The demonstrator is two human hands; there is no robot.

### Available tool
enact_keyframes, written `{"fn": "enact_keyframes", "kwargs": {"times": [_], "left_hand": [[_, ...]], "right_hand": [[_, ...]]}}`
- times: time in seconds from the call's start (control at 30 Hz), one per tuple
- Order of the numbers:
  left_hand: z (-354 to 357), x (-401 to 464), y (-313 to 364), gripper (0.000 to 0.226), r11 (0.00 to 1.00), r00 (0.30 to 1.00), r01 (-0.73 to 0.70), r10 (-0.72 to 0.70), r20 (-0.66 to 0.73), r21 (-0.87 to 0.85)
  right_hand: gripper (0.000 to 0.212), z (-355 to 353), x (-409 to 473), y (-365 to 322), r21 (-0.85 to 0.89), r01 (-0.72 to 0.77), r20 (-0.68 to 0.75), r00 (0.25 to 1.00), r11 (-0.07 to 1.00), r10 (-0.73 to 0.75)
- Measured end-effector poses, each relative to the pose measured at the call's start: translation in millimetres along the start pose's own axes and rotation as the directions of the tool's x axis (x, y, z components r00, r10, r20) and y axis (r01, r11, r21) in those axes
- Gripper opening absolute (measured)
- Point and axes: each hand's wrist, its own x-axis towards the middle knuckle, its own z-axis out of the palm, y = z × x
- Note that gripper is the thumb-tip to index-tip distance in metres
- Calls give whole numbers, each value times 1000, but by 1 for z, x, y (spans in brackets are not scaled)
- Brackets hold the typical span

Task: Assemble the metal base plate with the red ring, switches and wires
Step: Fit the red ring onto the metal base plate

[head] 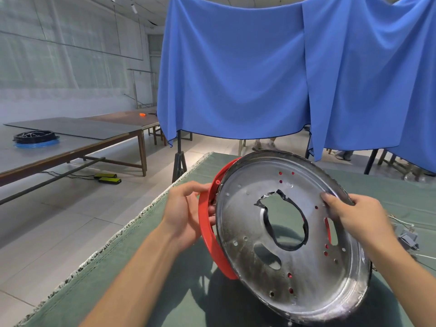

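The plate (292, 234) is held tilted up above the green-covered table (165, 267), its hollow face turned to the camera, with the ring (207, 234) sitting behind it along its left rim. The left hand (186, 211) curls round the ring's outer edge, fingers on its far side and thumb near the plate's lip; this looks like a squeeze to seat the ring against the rim. The right hand (349, 215) grips the plate's right edge, thumb pressed on the inner face and fingers wrapped behind, which steadies the plate while the left one works. Red shows through several small holes and one slot in the plate, so the ring probably lies close behind it there, though whether it is fully seated cannot be told from this side. The tilt gives a view of the holes for lining up.

Near the table's right edge lie the switches (408, 240) with thin wires (401, 224), apart from the plate and not yet fitted.
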Motion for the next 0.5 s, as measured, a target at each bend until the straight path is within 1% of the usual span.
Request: {"fn": "enact_keyframes", "kwargs": {"times": [0.07,0.17,0.2,0.37,0.5], "left_hand": [[-1,1,0,34,1000,1000,-8,9,23,-7],[-3,5,-2,46,999,998,-27,26,58,26],[-4,6,-3,46,999,997,-36,33,69,39],[-6,11,-8,31,987,992,-121,116,54,106],[-6,16,-13,35,971,981,-196,195,17,138]], "right_hand": [[47,-1,2,2,29,-24,-5,1000,999,24],[49,-1,2,3,62,-52,-6,999,997,53],[49,-2,2,2,70,-56,-3,998,996,56],[49,-6,2,-3,133,-55,17,998,990,53],[48,-5,0,-8,148,-46,17,999,988,44]]}}
